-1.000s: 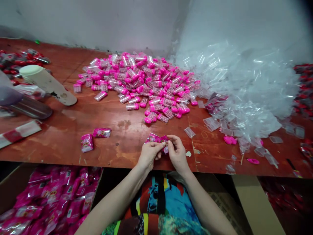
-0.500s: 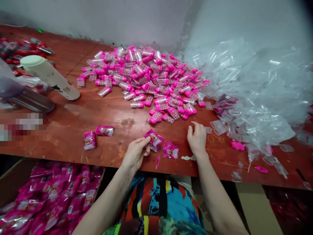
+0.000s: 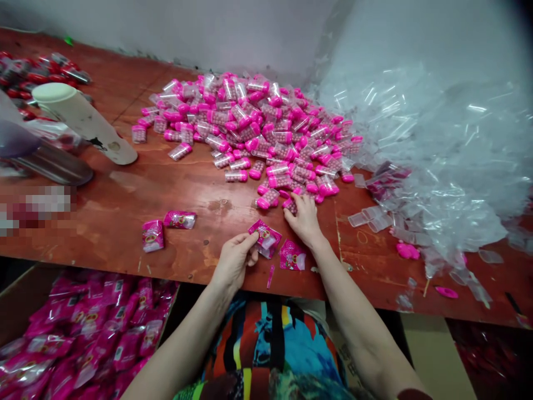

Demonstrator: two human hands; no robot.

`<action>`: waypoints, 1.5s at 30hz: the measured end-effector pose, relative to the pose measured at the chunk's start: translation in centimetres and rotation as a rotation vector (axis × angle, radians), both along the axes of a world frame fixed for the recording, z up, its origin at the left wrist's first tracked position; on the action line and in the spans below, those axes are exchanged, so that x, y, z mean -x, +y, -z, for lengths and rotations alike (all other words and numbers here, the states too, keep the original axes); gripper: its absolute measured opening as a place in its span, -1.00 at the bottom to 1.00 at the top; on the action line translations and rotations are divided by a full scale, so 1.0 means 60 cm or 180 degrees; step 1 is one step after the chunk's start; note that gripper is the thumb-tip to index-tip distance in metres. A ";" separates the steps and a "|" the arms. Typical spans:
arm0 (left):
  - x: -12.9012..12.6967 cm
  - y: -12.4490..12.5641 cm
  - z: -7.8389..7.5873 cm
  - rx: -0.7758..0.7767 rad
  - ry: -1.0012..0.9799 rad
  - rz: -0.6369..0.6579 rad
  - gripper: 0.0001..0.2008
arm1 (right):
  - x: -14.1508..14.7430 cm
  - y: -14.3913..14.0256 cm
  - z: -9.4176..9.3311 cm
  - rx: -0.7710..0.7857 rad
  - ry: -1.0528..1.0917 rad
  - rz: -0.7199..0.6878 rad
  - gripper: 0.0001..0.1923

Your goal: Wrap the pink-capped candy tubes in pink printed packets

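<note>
My left hand (image 3: 238, 256) pinches a pink printed packet (image 3: 265, 238) with a clear window between thumb and fingers, just above the table's front part. A flat pink printed piece (image 3: 291, 255) lies right beside it, and a thin pink strip (image 3: 270, 276) is below. At the near edge of the heap, my right hand (image 3: 306, 219) has its thumb and fingers closed round a small clear bottle (image 3: 290, 206) with a pink cap and round pellets inside; the fingers partly hide it. The heap of similar pink-capped bottles (image 3: 250, 125) spreads behind both hands.
Two filled pink packets (image 3: 153, 236) lie on the left. A white-lidded tumbler (image 3: 89, 125) stands behind them, near red-capped pieces (image 3: 37, 75). Clear plastic sleeves (image 3: 437, 144) pile up at right. Below the table edge, a box (image 3: 172, 297) holds many pink packets.
My right hand has moved left and forward from the bare tabletop to the heap's near edge and closed on a bottle. My left hand keeps the packet in nearly the same place.
</note>
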State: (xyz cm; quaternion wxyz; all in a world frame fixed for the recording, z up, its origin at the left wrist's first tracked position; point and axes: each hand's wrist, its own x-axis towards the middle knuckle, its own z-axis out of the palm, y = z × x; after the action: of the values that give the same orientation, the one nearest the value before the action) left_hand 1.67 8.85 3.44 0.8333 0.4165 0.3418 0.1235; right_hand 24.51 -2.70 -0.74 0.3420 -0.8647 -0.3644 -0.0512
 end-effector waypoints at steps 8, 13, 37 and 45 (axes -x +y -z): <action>0.005 0.017 -0.002 0.0029 -0.0001 -0.0158 -0.56 | 0.013 -0.099 -0.052 -0.0140 0.0578 -0.0309 -0.57; 0.006 0.015 0.001 0.0071 -0.0138 -0.0220 -0.51 | 0.002 -0.125 -0.110 0.0976 0.0851 -0.0398 -0.70; 0.005 0.015 -0.013 0.0010 -0.0384 -0.0068 -0.57 | -0.006 -0.114 -0.114 0.0813 0.0947 -0.0772 -0.66; -0.014 -0.002 -0.012 0.0094 -0.0639 -0.0117 -0.61 | 0.034 -0.181 -0.133 0.0715 0.0922 -0.0944 -0.79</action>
State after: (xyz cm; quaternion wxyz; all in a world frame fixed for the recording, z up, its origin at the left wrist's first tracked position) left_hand 2.49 8.75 4.16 0.8670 0.3834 0.2660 0.1749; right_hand 22.50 -13.56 7.21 0.2962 -0.8326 -0.4379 0.1651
